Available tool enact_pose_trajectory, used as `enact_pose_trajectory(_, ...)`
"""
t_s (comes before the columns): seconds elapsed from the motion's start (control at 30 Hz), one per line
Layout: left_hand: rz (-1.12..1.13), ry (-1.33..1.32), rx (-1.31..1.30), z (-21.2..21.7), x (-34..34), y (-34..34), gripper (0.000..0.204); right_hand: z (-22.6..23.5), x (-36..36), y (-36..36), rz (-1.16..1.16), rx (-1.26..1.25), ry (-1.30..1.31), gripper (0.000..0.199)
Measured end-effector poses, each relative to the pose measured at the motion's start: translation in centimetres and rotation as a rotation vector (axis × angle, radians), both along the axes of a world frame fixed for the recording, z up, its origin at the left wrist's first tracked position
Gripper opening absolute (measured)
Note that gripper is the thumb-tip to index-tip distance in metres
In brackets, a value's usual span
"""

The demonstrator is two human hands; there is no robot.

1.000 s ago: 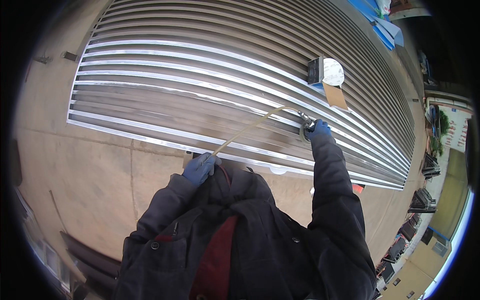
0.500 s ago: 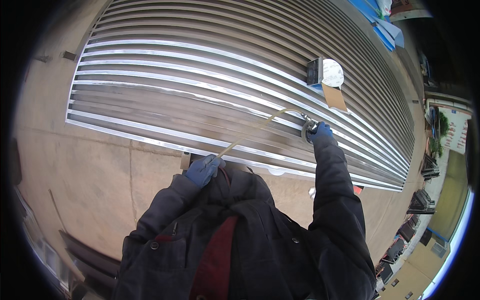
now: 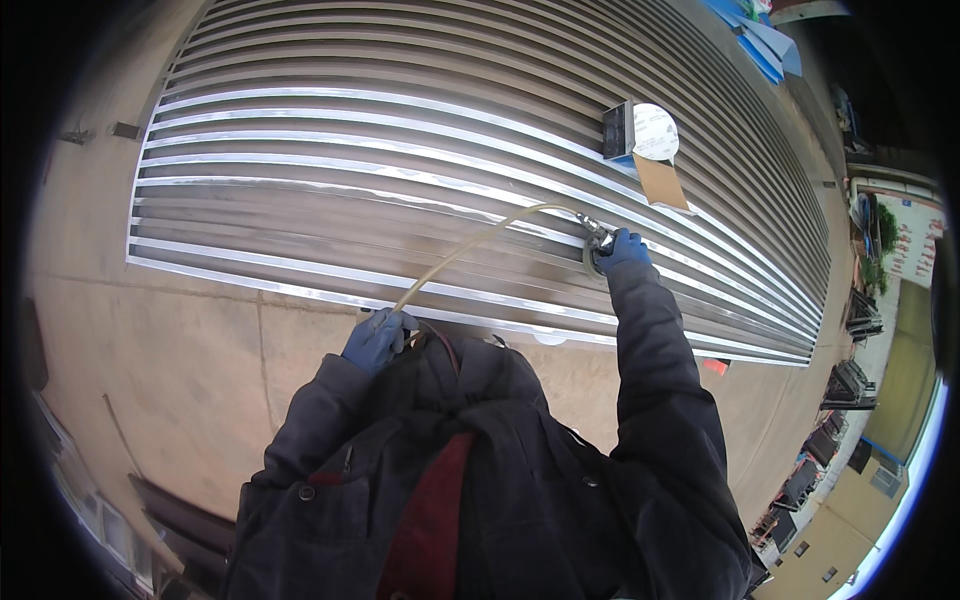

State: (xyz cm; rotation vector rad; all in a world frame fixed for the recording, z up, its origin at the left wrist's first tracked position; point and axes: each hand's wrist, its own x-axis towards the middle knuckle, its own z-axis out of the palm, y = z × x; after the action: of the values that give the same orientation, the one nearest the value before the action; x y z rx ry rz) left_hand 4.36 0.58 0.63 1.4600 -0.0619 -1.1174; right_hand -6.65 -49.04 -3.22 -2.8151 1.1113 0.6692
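Observation:
My right hand (image 3: 627, 250), in a blue glove, is wrapped round a small air-powered disc sander (image 3: 594, 242). The sander's round pad is at the metal slats; whether it touches them I cannot make out. A yellowish air hose (image 3: 470, 242) arches from the tool over to my left hand (image 3: 375, 340), whose gloved fingers are closed round it near my body. Beneath both hands lies a large panel of long parallel metal slats (image 3: 330, 140). Several nearer slats look bright and shiny, while the farther ones are duller and brownish.
An opened box (image 3: 618, 130) with a white round disc (image 3: 655, 130) and a cardboard flap (image 3: 662, 182) sits on the slats beyond my right hand. Blue sheeting (image 3: 760, 55) lies at the far right. Dark metal frames (image 3: 855, 385) line the right side. Concrete floor surrounds the panel.
My right hand has moved left with the sander. The left hand has shifted left and slightly nearer to me, still holding the hose. The box appears slightly farther left.

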Motion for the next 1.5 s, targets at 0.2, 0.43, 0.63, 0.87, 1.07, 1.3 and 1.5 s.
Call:
enact_pose_trajectory(0.2, -0.308, -0.259, -0.068, 0.8, -1.3, -3.8, 0.038, 0.5, -4.0, -4.9, -0.076, 0.041, -0.004, 0.063)
enact_pose_trajectory(0.43, 0.077, 0.050, -0.099, -0.2, 0.5, 0.5, 0.038, -0.8, -0.5, 0.0, 0.060, -0.047, -0.079, 0.062)
enact_pose_trajectory(0.63, 0.204, -0.173, 0.038, -1.9, 2.5, 9.1, 0.052, -0.9, 6.6, 8.4, 0.184, 0.044, -0.201, 0.058)
enact_pose_trajectory(0.87, 0.295, -0.197, 0.048, -2.3, 3.5, 11.5, 0.064, -1.3, 7.7, 10.9, 0.233, 0.124, -0.306, 0.053)
enact_pose_trajectory(1.07, 0.138, -0.092, 0.021, -1.6, 0.8, 4.7, 0.044, -0.4, 3.2, 5.2, 0.052, 0.033, -0.191, 0.057)
enact_pose_trajectory(1.3, 0.214, -0.137, 0.014, -1.8, 2.4, 8.5, 0.054, -0.8, 7.0, 11.3, 0.061, 0.050, -0.192, 0.052)
enact_pose_trajectory(1.5, 0.335, -0.168, 0.073, -2.0, 4.9, 13.3, 0.063, -0.5, 9.5, 15.4, 0.169, 0.081, -0.221, 0.053)
